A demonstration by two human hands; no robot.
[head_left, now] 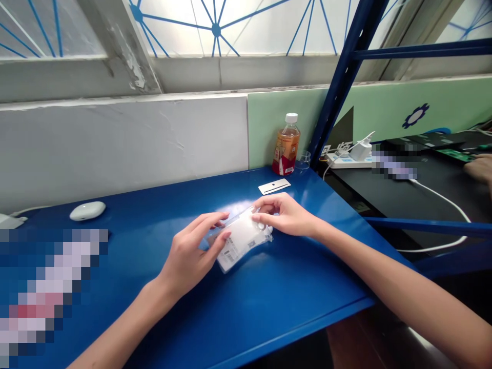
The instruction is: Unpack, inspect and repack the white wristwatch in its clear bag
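Note:
A small white box in a clear plastic bag (240,240) is between my hands over the blue table, tilted, with small print and a barcode on its face. My left hand (198,241) grips its left end, thumb on the near face and fingers at the far edge. At the upper right end my right hand (282,214) pinches the plastic between thumb and curled fingers. The bag's loose, crumpled edge sticks out below the right thumb. A white card with a dark line and dot (274,186) lies just beyond my right hand.
A bottle with an orange-red label (286,146) stands at the back by a blue metal post (342,82). A white rounded case (87,210) lies at the left. On the black desk at right are a power strip (348,159), cables and another person's hand (479,168).

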